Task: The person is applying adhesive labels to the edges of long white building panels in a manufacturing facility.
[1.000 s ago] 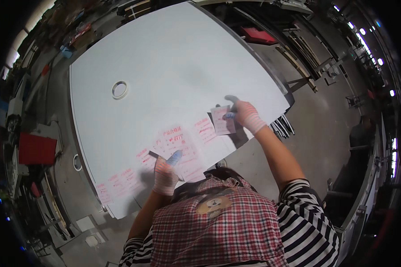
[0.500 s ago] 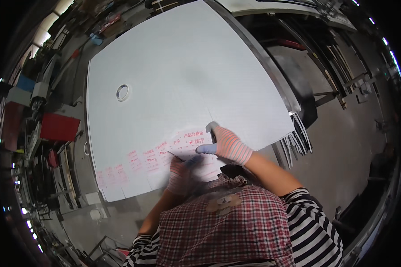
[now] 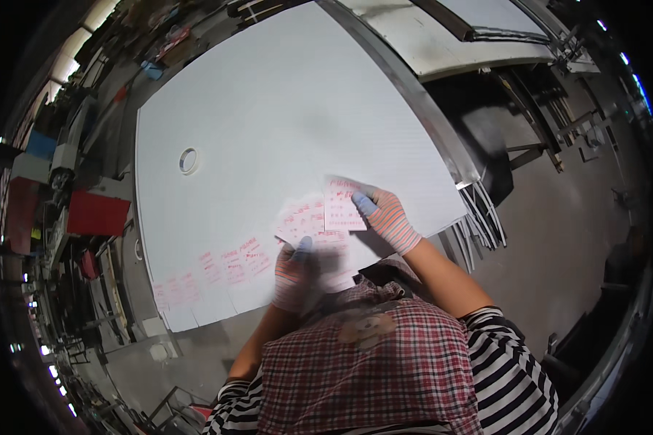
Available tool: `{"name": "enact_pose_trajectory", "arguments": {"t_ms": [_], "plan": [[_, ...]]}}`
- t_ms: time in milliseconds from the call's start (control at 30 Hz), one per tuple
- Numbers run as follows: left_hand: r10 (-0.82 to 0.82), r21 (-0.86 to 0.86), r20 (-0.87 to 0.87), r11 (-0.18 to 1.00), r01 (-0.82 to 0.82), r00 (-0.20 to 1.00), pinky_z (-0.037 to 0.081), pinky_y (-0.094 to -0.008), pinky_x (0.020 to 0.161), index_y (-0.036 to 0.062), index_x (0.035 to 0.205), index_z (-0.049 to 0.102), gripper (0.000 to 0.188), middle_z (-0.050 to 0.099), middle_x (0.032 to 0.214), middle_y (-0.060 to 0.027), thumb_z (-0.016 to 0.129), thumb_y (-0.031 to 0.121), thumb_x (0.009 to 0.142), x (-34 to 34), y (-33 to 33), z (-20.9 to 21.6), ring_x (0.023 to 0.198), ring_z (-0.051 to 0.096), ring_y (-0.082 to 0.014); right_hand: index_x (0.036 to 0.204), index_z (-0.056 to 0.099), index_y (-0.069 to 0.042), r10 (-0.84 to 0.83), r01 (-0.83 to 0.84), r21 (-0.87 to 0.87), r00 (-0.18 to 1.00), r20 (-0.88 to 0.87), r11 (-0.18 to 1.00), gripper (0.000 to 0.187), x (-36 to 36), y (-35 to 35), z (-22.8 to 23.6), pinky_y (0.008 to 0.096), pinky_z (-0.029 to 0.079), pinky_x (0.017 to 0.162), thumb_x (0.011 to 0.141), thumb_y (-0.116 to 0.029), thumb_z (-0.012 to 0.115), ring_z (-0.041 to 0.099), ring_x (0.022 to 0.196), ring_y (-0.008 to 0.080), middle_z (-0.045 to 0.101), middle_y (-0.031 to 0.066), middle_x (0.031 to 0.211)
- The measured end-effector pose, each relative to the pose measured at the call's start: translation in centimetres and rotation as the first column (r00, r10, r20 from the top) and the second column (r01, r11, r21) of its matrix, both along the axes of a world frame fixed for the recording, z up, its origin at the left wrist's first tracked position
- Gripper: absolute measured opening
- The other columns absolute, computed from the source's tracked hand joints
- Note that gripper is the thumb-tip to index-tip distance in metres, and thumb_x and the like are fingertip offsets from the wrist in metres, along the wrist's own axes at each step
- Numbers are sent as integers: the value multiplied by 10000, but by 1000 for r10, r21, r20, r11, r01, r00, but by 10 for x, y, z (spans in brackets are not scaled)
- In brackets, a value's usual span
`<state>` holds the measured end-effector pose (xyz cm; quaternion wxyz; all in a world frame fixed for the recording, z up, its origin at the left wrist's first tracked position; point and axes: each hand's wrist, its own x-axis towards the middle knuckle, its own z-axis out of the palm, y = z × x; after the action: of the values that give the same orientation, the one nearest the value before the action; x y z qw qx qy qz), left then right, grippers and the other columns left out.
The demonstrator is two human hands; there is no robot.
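My right hand (image 3: 389, 220), in a striped glove with blue at the thumb, pinches a white paper slip (image 3: 339, 210) with red print and lifts it off the near part of a large white board (image 3: 254, 94). Fanned slips (image 3: 295, 223) stick out from my left hand (image 3: 293, 274), whose blue-tipped thumb presses on them. That hand is partly blurred, and its lower fingers are hidden. Farther left along the board's near edge, several similar printed slips (image 3: 233, 265) lie in an overlapping row. Beyond them rests a roll of white tape (image 3: 182, 161) on its side.
A metal edge (image 3: 413, 94) runs along the board's right side, with thin strips (image 3: 486, 214) hanging at its near corner. Another pale worktop (image 3: 392, 32) stands at the far right. A red box-like object (image 3: 98, 212) is off to the left.
My right hand has drawn one slip up and slightly right, apart from those in my left hand. The view has shifted a little, showing more of the far-right worktop.
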<state>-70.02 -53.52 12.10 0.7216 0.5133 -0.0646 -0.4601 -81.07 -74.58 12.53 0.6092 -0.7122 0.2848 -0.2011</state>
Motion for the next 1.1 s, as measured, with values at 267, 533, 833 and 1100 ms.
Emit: {"name": "enact_pose_trajectory", "arguments": {"t_ms": [267, 533, 833, 1100], "plan": [[115, 92, 516, 978, -188, 849, 525, -297, 614, 1, 1099, 565, 289, 613, 828, -50, 593, 260, 975, 39, 19, 33, 704, 590, -130, 1043, 646, -45, -46, -163, -337, 844, -534, 927, 336, 4, -8, -21, 427, 522, 762, 903, -349, 638, 650, 848, 311, 660, 177, 903], [89, 119, 158, 987, -109, 983, 541, -314, 779, -12, 1134, 595, 265, 681, 1053, -94, 593, 183, 955, 46, 33, -4, 895, 653, -178, 994, 561, -29, -139, 78, -371, 980, -140, 925, 468, 8, 43, 39, 386, 512, 740, 788, -388, 779, 587, 790, 309, 605, 145, 913], [-1, -55, 824, 995, 82, 566, 490, -371, 934, -36, 1272, 521, 533, 607, 1206, -121, 546, 411, 981, 57, 20, -37, 1085, 586, -227, 851, 596, 4, -180, 177, -72, 982, -47, 982, 350, -3, 22, -8, 386, 504, 693, 896, -336, 665, 605, 711, 309, 621, 175, 733], [-124, -84, -92, 990, 116, 988, 536, -388, 856, 12, 1327, 458, 502, 608, 1125, -113, 630, 228, 908, 41, -17, 16, 981, 631, -238, 1116, 616, -82, -321, -244, -584, 644, -695, 774, 444, -29, -45, -5, 412, 523, 825, 813, -379, 747, 659, 928, 321, 660, 160, 951]]}}
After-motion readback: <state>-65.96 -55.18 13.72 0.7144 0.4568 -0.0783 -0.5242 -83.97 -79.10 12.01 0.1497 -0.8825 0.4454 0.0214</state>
